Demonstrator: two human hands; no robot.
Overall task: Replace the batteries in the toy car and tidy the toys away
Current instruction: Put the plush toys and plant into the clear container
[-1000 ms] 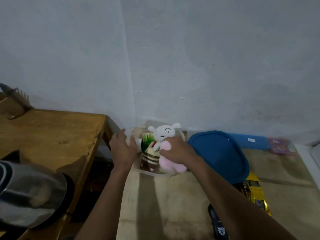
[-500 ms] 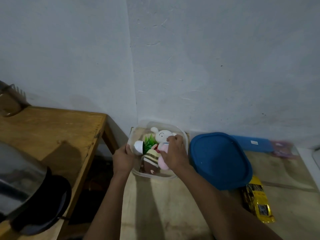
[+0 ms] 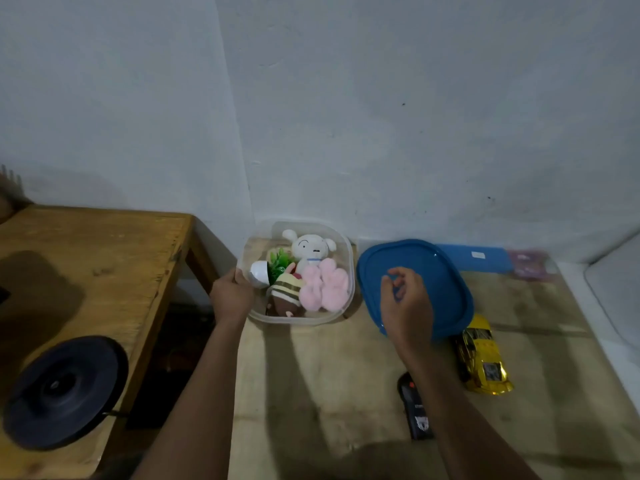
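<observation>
A clear plastic box [image 3: 349,268] stands on the floor by the wall. Inside lie a white-and-pink plush rabbit [image 3: 318,268], a striped plush [image 3: 285,292], a green plant toy [image 3: 280,260] and a white ball-like toy [image 3: 259,273]. My left hand [image 3: 231,295] grips the box's left rim. My right hand [image 3: 407,303] hovers over the blue lid [image 3: 440,278], fingers loosely curled and holding nothing. A yellow toy car [image 3: 482,356] lies right of the lid. A black remote [image 3: 415,407] rests on the floor, partly hidden by my right forearm.
A wooden table [image 3: 104,271] stands at the left with a black round base [image 3: 62,389] near its front edge. A flat blue item [image 3: 474,258] and a pink packet [image 3: 530,268] lie along the wall. A white edge [image 3: 616,292] borders the right.
My right hand has let go of the plush rabbit in the box and moved right over the blue lid. My left hand stays on the box rim. The camera view has shifted.
</observation>
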